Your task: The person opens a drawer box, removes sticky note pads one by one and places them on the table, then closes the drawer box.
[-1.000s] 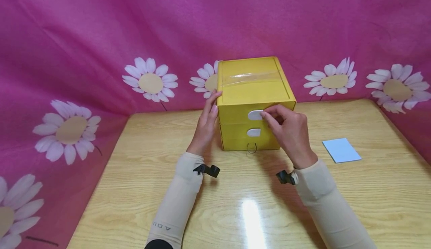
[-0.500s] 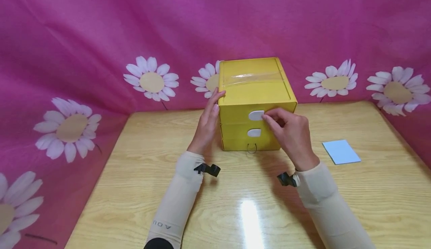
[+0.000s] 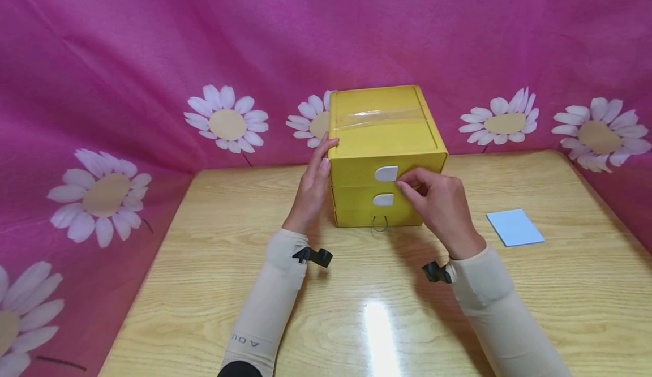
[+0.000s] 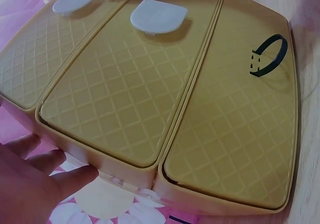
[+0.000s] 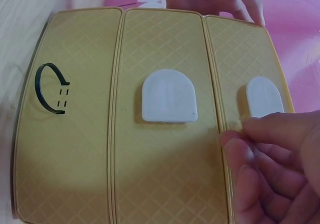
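A yellow three-drawer box (image 3: 377, 139) stands on the table, its drawers pushed in. White tab handles are on the top drawer (image 3: 386, 174) and the middle drawer (image 3: 383, 200); a thin dark loop (image 3: 380, 224) serves the bottom one. My left hand (image 3: 311, 193) rests flat along the box's left side, a fingertip over the top edge. Its straight fingers show in the left wrist view. My right hand (image 3: 440, 204) is at the top handle's lower right corner, fingers curled, thumb and index tips close together. In the right wrist view the thumb (image 5: 280, 129) overlaps the handle's edge.
A pale blue square pad (image 3: 515, 227) lies on the wooden table (image 3: 214, 275) to the right. A strip of clear tape (image 3: 379, 118) crosses the box top. Behind it hangs a pink cloth (image 3: 305, 31) with white daisies.
My right fingertips have come off the top handle's right edge and slid slightly down, baring that edge. The left hand keeps its place and the drawers look unmoved.
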Demonstrator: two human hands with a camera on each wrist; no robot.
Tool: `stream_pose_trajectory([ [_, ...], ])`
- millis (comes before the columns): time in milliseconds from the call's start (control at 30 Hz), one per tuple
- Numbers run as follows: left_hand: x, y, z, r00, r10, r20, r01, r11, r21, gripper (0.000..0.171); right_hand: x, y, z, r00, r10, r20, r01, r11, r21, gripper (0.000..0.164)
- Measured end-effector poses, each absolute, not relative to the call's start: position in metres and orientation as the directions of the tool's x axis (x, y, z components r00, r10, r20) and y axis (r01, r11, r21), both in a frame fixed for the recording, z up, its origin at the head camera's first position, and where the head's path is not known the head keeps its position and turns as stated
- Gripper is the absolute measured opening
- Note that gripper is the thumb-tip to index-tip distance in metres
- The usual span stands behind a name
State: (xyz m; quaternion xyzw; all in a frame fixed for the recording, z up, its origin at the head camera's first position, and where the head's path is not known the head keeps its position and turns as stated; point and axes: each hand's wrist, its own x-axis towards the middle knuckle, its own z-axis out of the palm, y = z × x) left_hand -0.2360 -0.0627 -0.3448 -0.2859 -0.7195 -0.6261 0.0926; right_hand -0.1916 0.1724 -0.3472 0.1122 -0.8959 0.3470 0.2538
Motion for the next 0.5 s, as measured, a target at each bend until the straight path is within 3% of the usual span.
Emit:
stream_pose_trajectory([
  [200, -0.2356, -0.0634, -0.3468, -0.823, 0.296, 0.484, 0.514, 0.030, 0.857, 0.042, -0.1918, 0.1731, -0.3492, -0.889, -0.043, 0.456, -0.334, 0.743, -0.580, 0.006],
  [500, -0.2376, -0.0625, -0.3481, -0.823, 0.303, 0.480, 0.507, 0.012, 0.862, 0.042, -0.1924, 0.1754, -0.3507, -0.896, -0.085, 0.435, -0.345, 0.750, -0.564, 0.005],
])
